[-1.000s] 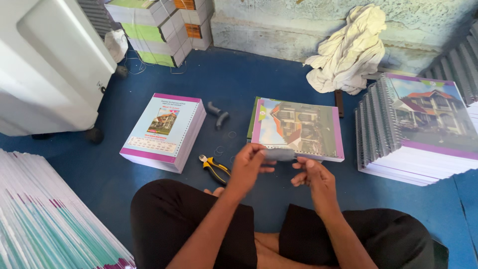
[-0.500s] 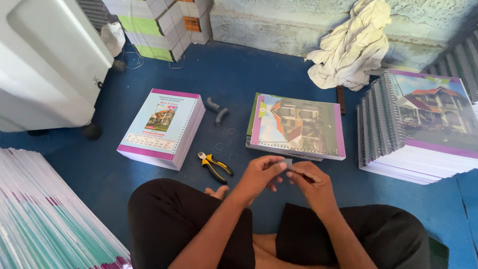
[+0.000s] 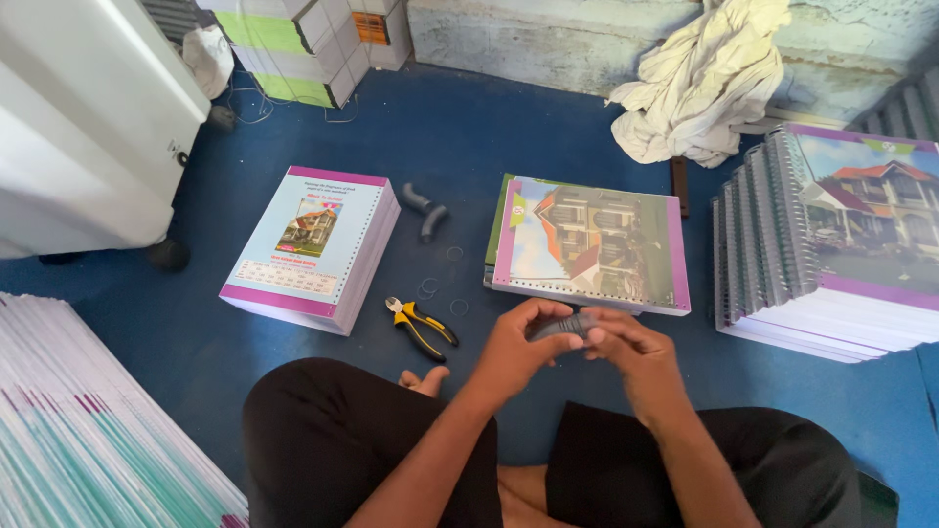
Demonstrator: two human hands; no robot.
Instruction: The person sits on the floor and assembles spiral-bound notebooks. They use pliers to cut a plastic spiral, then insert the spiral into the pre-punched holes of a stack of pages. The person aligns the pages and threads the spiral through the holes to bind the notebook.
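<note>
A stack of punched booklets (image 3: 313, 244) lay at left, yellow-handled pliers (image 3: 423, 328) beside it. At centre, the left hand (image 3: 514, 347) and right hand (image 3: 631, 352) met, fingers curled closed around a grey spiral coil (image 3: 565, 326), just before a house-cover booklet (image 3: 587, 244).

Soft even daylight, faint shadows, sharp focus.

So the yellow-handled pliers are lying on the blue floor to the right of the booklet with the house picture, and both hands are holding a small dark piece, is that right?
Not quite. The head view shows the yellow-handled pliers lying on the blue floor to the left of the booklet with the house picture, not the right. Both the left hand and right hand do hold the small dark piece.
</note>
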